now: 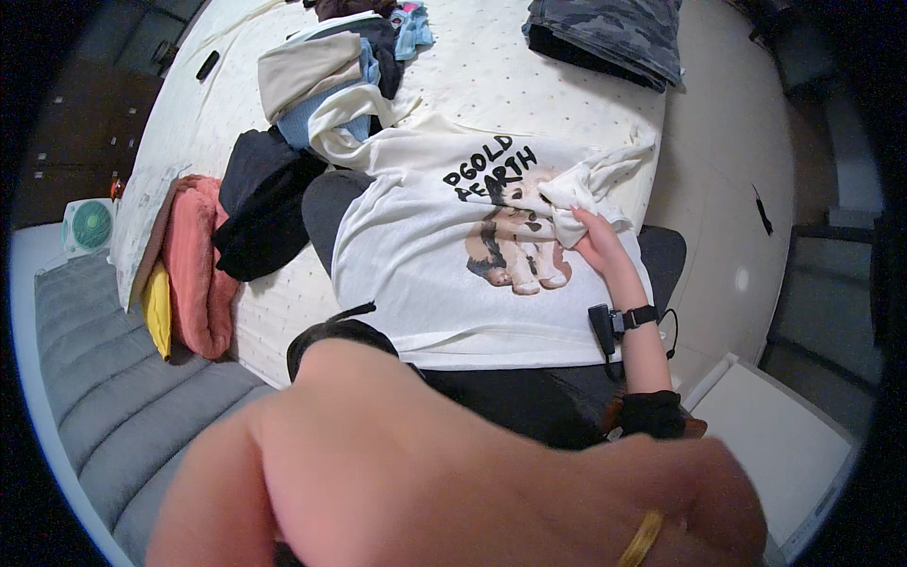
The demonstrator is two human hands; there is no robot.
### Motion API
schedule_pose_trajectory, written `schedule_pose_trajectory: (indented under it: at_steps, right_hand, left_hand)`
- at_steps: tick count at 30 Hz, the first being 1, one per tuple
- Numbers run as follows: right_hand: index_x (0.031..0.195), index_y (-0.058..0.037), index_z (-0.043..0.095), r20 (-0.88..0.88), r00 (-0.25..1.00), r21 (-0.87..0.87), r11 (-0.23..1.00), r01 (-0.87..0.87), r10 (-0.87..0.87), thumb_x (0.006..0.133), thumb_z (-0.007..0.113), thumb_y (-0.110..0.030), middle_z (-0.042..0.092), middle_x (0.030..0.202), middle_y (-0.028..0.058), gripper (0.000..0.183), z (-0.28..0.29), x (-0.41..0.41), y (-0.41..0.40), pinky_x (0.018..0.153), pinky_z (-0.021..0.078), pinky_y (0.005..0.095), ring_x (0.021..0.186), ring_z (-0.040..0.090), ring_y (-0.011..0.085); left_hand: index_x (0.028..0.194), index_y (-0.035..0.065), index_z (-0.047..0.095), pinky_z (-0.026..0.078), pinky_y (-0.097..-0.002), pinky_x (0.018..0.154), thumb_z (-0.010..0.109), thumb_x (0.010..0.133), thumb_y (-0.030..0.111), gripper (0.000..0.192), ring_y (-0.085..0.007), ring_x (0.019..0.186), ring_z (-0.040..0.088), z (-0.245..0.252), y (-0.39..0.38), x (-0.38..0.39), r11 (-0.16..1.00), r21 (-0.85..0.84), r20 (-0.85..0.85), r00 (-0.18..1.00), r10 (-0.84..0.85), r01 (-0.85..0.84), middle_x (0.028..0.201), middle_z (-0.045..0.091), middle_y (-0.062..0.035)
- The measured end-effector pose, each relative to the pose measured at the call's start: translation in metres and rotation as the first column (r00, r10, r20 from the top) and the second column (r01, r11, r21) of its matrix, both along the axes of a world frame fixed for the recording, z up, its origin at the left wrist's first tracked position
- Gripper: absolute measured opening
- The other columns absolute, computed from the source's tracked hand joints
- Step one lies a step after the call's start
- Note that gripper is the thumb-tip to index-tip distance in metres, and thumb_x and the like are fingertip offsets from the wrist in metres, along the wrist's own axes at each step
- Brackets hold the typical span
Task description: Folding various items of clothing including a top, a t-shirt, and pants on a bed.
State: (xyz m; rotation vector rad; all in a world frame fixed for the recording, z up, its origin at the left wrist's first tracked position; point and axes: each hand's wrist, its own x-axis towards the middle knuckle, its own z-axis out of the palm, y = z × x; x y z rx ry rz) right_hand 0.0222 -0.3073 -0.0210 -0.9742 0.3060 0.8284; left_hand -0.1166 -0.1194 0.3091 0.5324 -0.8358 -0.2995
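Note:
A white T-shirt (418, 234) with black lettering and a printed puppy is spread across my lap and the bed. My right hand (599, 237) pinches a bunched fold of the shirt near its right side. The wrist above it wears a black strap with a small device (602, 327). Very close to the camera, my left hand (453, 468) fills the lower picture, with its back showing and a gold ring on one finger. Its fingertips run out of view, so what it touches is hidden. The shirt's left sleeve (340, 117) reaches towards stacked clothes.
Folded beige and blue clothes (312, 74) lie on the bed's far left, beside a black garment (266, 205) and a pink fleece (198, 269). Folded camouflage trousers (606, 35) sit at the far right edge. A fan (88, 225) stands left; a white surface (772, 446) is at right.

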Motion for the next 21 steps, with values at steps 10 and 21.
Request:
schedule_pose_trajectory:
  at_steps: [10,21]
  right_hand:
    - [0.119,0.004,0.04,0.014,1.0,0.031,1.0,0.004,-0.004,0.087,0.047,-0.012,0.05,0.116,0.0144,0.036,-0.006,-0.002,0.0,0.09,0.0431,0.0347,0.105,0.052,0.023]
    - [0.12,-0.0002,0.04,0.316,0.949,-0.307,0.947,0.097,0.004,0.084,0.055,-0.019,0.053,0.111,0.0087,0.043,0.048,-0.011,0.0,0.085,0.0416,0.029,0.097,0.053,0.0159]
  left_hand:
    - [0.091,-0.0013,0.056,0.036,-0.0364,0.089,0.04,0.085,0.033,0.038,-0.022,0.098,0.051,0.002,0.011,0.0,0.997,0.053,0.009,0.999,0.047,-0.047,0.095,0.057,-0.0159]
    - [0.113,0.0012,0.054,0.046,-0.0257,0.075,0.043,0.088,0.024,0.036,-0.0178,0.09,0.057,-0.059,0.035,0.097,0.54,0.72,0.216,0.88,0.422,-0.435,0.105,0.058,-0.0122]
